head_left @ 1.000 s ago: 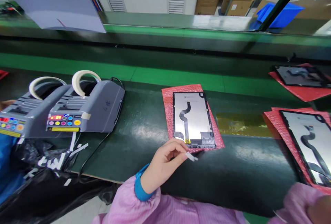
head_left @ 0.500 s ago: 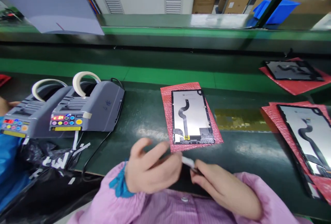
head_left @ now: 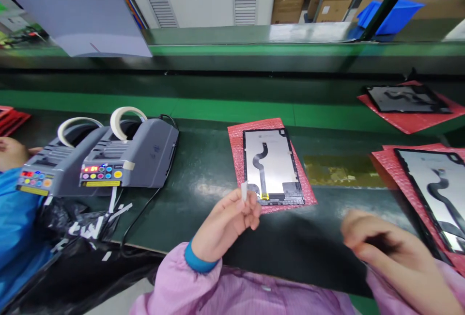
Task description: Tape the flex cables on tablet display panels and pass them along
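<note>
My left hand pinches a small white strip of tape between thumb and forefinger, pointing upward. It is at the lower left corner of a screen panel, which lies back side up with a dark curved flex cable on it. Beneath the panel is a red bubble-wrap sheet. Off to the right, my right hand is closed with curled fingers and slightly blurred. Whatever it may hold is hidden. It is nearest to another screen panel on red bubble wrap.
Two grey tape dispensers stand at the left, with white tape scraps and a black bag below. A co-worker's blue sleeve is at the far left. A third panel lies at the back right. Yellowish film covers part of the bench.
My hands were together in front of the panel, with the white strip between them. My right hand has moved away to the right; my left has turned and holds the strip up.
</note>
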`<action>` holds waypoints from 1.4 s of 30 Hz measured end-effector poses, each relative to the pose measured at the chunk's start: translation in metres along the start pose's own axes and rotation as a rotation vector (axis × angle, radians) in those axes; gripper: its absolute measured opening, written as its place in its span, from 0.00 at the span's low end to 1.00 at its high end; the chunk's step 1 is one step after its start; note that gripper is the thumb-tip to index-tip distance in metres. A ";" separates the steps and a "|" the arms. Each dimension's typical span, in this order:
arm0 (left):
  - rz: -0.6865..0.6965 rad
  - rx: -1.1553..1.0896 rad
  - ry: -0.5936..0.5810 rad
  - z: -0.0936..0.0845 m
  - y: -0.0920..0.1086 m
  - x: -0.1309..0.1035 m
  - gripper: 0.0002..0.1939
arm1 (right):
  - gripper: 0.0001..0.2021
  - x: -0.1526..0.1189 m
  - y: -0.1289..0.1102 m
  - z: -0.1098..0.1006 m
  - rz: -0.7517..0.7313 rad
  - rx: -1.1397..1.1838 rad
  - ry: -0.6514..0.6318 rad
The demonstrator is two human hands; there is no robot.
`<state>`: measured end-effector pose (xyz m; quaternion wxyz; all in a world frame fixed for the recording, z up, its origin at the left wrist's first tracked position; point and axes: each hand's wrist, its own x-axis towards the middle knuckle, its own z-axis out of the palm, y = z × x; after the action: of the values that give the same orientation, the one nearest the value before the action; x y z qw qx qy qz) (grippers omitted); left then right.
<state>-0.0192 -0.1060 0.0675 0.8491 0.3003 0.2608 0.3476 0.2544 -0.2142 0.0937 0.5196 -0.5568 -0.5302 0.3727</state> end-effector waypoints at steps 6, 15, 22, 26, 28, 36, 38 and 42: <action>-0.163 -0.194 -0.202 0.010 -0.016 0.001 0.17 | 0.23 0.036 -0.010 0.042 -0.051 -0.164 -0.183; -0.154 -0.445 -0.391 0.011 -0.040 0.001 0.20 | 0.12 0.027 -0.005 0.039 0.038 0.310 -0.061; -0.125 -0.726 -0.570 0.024 -0.059 0.002 0.22 | 0.06 0.032 -0.006 0.044 0.171 0.710 0.073; -0.106 -0.841 -0.692 0.036 -0.067 0.004 0.24 | 0.11 0.028 0.003 0.057 0.094 0.609 0.080; -0.105 -0.889 -0.754 0.041 -0.070 0.004 0.24 | 0.13 0.024 0.005 0.064 0.089 0.546 0.046; -0.202 -0.872 -0.805 0.043 -0.078 0.006 0.21 | 0.20 0.044 -0.015 0.077 0.147 0.288 -0.189; -0.229 -0.843 -0.813 0.043 -0.078 0.008 0.20 | 0.22 0.057 -0.026 0.080 0.221 0.257 -0.282; -0.256 -0.835 -0.832 0.041 -0.083 0.008 0.20 | 0.27 0.078 -0.040 0.085 0.412 0.300 -0.523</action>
<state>0.0491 -0.1615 0.0363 0.9611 0.0183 -0.2177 0.1692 0.1770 -0.1265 0.1275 0.3562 -0.4555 -0.4612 0.6730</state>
